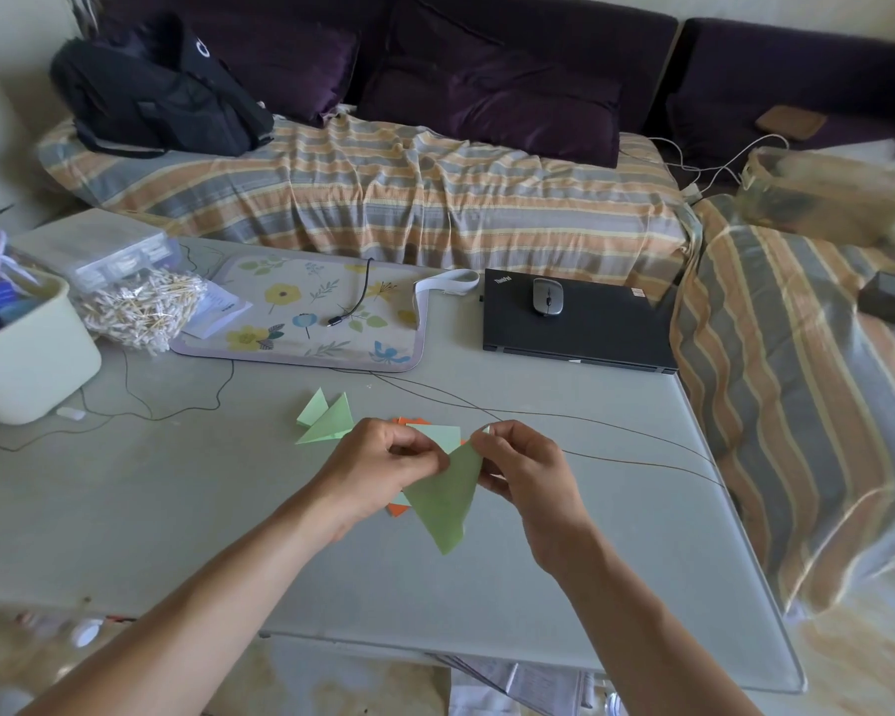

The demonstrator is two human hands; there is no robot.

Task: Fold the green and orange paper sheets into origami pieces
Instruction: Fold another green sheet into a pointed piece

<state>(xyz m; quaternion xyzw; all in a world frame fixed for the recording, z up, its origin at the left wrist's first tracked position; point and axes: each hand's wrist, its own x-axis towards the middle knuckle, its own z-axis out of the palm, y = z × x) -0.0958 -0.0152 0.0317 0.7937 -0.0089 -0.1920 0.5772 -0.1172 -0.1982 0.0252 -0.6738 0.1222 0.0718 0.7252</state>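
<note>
i am watching both hands working above the pale grey-green glass table [187,514], and i am taking that table as my landmark. the left hand [378,465] is pinching the upper left edge of a folded light green paper triangle [448,501], its fingers curled in around the paper. the right hand [525,470] is pinching the triangle's upper right edge, and a small pale tip of paper is sticking up between its fingertips. the triangle is hanging point-down in the air above the middle of the table, near its front half. under the hands, lying flat on the table, a stack of orange paper sheets [398,509] is peeking out, with a pale green flat sheet [443,436] lying on top of it. just beyond the left hand, toward the table's far side, a finished light green folded origami piece [326,418] is resting on the surface. further back on the table a floral-printed mat [301,315] is lying left of centre, and a closed black laptop [574,328] with a grey computer mouse [547,297] on its lid is sitting at the far right corner. thin dark cables [538,416] are trailing across the table beyond the hands.
</note>
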